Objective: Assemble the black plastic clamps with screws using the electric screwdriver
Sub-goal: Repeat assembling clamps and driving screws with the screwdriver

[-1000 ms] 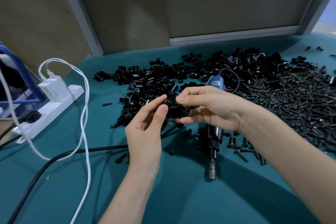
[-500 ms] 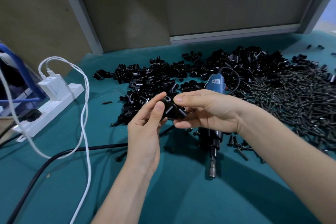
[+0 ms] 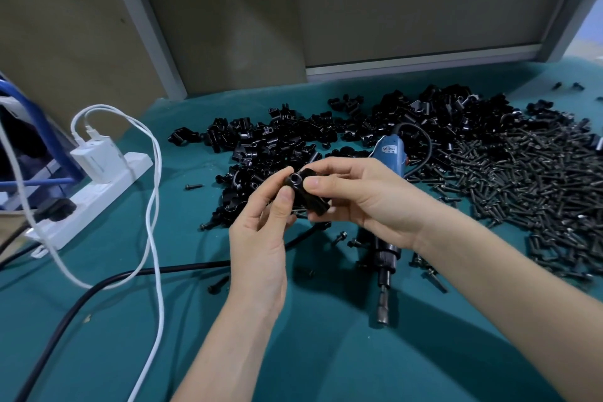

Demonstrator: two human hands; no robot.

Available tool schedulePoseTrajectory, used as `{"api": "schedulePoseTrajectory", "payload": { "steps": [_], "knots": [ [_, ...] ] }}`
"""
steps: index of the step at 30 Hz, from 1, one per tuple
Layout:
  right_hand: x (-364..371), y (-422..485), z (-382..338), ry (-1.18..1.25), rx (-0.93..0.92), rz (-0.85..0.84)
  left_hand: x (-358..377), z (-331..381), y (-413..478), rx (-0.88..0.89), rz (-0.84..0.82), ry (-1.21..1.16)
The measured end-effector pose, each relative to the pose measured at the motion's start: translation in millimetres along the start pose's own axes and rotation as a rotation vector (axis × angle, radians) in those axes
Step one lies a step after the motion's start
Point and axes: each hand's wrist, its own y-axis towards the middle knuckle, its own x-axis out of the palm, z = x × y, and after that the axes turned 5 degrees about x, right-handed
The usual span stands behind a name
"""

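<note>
Both hands are up over the teal tabletop [image 3: 169,352], sharing one black plastic clamp [image 3: 306,194]. The left hand [image 3: 261,238] pinches the clamp's left end between thumb and forefinger. The right hand [image 3: 362,196] grips its right side, forefinger laid along the top and the other fingers curled under. The clamp is held clear of the tabletop, just in front of the clamp pile [image 3: 277,147], with a round hole on its upper end facing the camera. It cannot be told whether a screw is in it. The electric screwdriver [image 3: 385,266] lies flat on the tabletop, partly hidden under the right hand. Its blue body is toward the piles and its bit end points at the person; neither hand touches it. The screw heap [image 3: 528,183] spreads to the right, touching the clamp pile's right edge. A few loose screws lie near the screwdriver, and one stray screw [image 3: 193,186] sits left of the clamp pile. At far left is a white power strip [image 3: 107,189] with a white charger [image 3: 98,161] plugged in. A white cable [image 3: 155,206] loops down from it toward the near edge, and a black cable [image 3: 98,289] runs across the tabletop under the left forearm.
</note>
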Motion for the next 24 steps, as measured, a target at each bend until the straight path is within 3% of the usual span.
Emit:
{"api": "schedulePoseTrajectory", "payload": {
  "steps": [5, 17, 24],
  "knots": [
    [0.9, 2.2, 5.4, -0.239, -0.228, 0.146, 4.7, -6.3, -4.8, -0.019, 0.028, 0.035],
    [-1.4, 2.0, 5.7, -0.200, -0.171, 0.116, 2.5, -7.1, -3.1, 0.012, -0.008, -0.083],
    [3.3, 2.7, 9.4, -0.100, -0.169, 0.087, 1.8, -4.7, -3.2, 0.048, 0.003, -0.035]
  ]
}}
